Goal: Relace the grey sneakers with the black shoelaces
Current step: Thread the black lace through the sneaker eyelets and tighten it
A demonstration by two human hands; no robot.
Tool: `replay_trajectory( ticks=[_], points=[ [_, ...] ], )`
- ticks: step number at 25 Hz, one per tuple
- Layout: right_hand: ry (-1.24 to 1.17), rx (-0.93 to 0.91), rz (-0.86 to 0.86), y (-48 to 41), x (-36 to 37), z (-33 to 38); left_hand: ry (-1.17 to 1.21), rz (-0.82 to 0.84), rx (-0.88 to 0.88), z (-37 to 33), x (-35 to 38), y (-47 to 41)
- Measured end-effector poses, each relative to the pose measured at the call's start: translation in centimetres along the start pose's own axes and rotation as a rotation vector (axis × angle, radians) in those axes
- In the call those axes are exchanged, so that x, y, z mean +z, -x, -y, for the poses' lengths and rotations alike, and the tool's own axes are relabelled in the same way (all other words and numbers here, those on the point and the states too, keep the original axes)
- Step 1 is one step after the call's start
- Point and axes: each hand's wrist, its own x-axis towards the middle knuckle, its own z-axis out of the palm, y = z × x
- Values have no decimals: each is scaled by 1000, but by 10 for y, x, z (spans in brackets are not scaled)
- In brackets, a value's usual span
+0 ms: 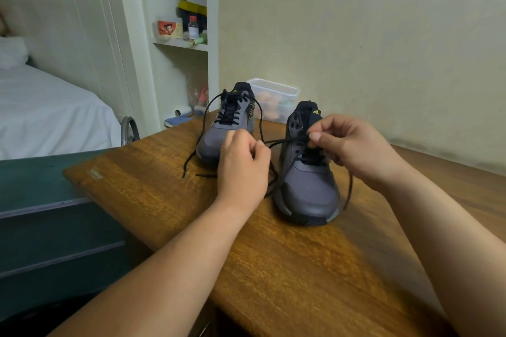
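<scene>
Two grey sneakers stand on a wooden table [273, 268], toes toward me. The far sneaker [227, 123] is laced to the top, and its black lace ends trail loose onto the wood at the left. The near sneaker [306, 172] is laced only through its lower eyelets. Its black shoelace [284, 142] runs taut from the upper eyelets leftward. My left hand [243, 167] pinches that lace end with curled fingers. My right hand [353, 145] grips the sneaker's upper edge by the tongue, fingers curled at the eyelets. The other lace end hangs down the near sneaker's right side.
A clear plastic box [276, 98] with pale items stands behind the sneakers against the wall. A green cabinet [41, 200] adjoins the table's left edge. A bed [49, 109] and shelves with bottles [191, 27] lie farther left. Bare wood spreads in front of the shoes.
</scene>
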Motion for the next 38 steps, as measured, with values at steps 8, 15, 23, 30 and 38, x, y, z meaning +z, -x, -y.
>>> replay_trajectory(
  ticks=[8, 15, 23, 30, 38],
  points=[
    [39, -60, 85, 3, 7, 6, -167, 109, 226, -6, 7, 7],
    [76, -52, 44, 3, 10, 1, -154, 116, 172, -10, 5, 6],
    [11, 14, -10, 1, 2, -2, -222, 36, 153, -1, 5, 4],
    [134, -158, 106, 7, 18, 11, -218, 63, 354, -12, 13, 11],
    [-141, -3, -165, 2, 6, 2, 55, 140, 159, -19, 5, 0]
  ],
)
